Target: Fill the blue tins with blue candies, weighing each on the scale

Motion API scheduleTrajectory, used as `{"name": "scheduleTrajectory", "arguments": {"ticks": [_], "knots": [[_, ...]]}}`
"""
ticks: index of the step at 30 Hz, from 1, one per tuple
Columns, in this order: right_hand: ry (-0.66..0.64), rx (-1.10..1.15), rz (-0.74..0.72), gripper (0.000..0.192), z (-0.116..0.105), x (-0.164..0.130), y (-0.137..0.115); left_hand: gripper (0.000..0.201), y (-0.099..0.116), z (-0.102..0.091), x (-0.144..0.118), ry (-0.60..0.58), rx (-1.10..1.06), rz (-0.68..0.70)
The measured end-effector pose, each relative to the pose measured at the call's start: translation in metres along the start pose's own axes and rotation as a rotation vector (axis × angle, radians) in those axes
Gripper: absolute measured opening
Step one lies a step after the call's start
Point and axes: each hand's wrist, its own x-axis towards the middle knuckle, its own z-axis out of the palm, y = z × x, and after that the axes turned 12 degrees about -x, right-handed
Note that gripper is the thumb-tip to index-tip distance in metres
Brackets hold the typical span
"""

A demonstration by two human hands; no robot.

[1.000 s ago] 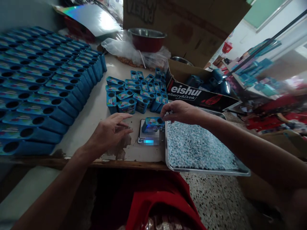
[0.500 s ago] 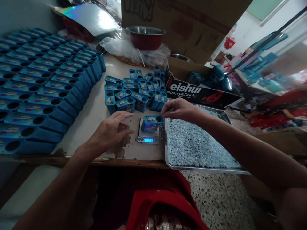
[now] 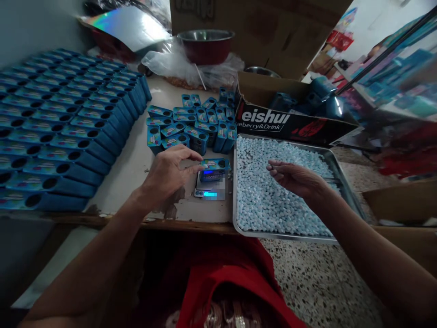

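Note:
A small blue tin [image 3: 215, 165] with a round dark opening in its top is over a small digital scale [image 3: 201, 193], whose display is lit. My left hand [image 3: 169, 173] pinches the tin's left end between thumb and fingers. Over the metal tray [image 3: 235, 218] of pale blue and white candies [image 3: 273, 200], my right hand [image 3: 297, 180] is held with its fingertips pressed together. What lies between those fingertips, if anything, is too small to make out. Behind the scale stand several more blue tins [image 3: 175, 140], grouped closely.
Rows of blue tins [image 3: 64, 159] fill the table's left side. A printed carton [image 3: 290, 125] with blue tins stands behind the tray. Farther back are a red metal bowl [image 3: 205, 50], clear plastic bags [image 3: 160, 61] and a large cardboard box [image 3: 259, 41].
My left hand has moved right and closed on the tin, which sits slightly higher relative to the scale. My right hand has left the tin's side and moved right over the candies.

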Motion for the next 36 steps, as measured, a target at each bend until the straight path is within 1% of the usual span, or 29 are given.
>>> {"name": "scheduleTrajectory", "arguments": {"ticks": [2,6,9,13,15,18,22,24,26,29,31,33,36], "knots": [[-0.038,-0.021,-0.01,0.021,-0.003,0.0,0.001,0.023,0.004,0.005,0.011,-0.042,0.042,0.01],[-0.11,-0.062,-0.026,0.016,-0.01,0.003,0.009,0.014,0.01,0.01,0.026,-0.146,0.1,-0.078],[-0.143,-0.052,-0.031,0.02,-0.015,0.004,0.019,0.01,0.016,0.017,0.035,-0.143,0.087,-0.096],[-0.182,-0.03,-0.031,0.024,-0.022,0.0,0.027,0.007,0.03,0.033,0.048,-0.151,0.058,-0.033],[-0.201,-0.035,-0.04,0.024,-0.027,-0.002,0.029,0.01,0.035,0.037,0.051,-0.137,0.059,-0.018],[-0.185,-0.041,-0.046,0.028,-0.035,-0.002,0.031,0.013,0.039,0.03,0.049,-0.042,0.099,-0.038],[-0.167,-0.049,-0.035,0.034,-0.038,0.003,0.034,0.011,0.035,0.004,0.037,0.061,0.153,-0.053],[-0.183,-0.096,-0.027,0.038,-0.032,0.005,0.033,0.012,0.031,-0.005,0.031,0.084,0.158,-0.057],[-0.201,-0.171,-0.028,0.039,-0.022,0.008,0.028,0.01,0.027,-0.01,0.028,0.113,0.147,-0.042],[-0.221,-0.301,-0.074,0.036,0.001,0.01,0.014,0.007,0.021,-0.012,0.026,0.173,0.123,0.012],[-0.256,-0.383,-0.121,0.035,0.018,0.01,0.001,0.006,0.018,-0.012,0.025,0.197,0.111,0.043],[-0.317,-0.453,-0.171,0.035,0.035,0.01,-0.013,0.008,0.016,-0.014,0.024,0.188,0.096,0.046],[-0.396,-0.543,-0.253,0.029,0.057,0.009,-0.03,0.016,0.015,-0.018,0.023,0.152,0.081,0.024]]}}
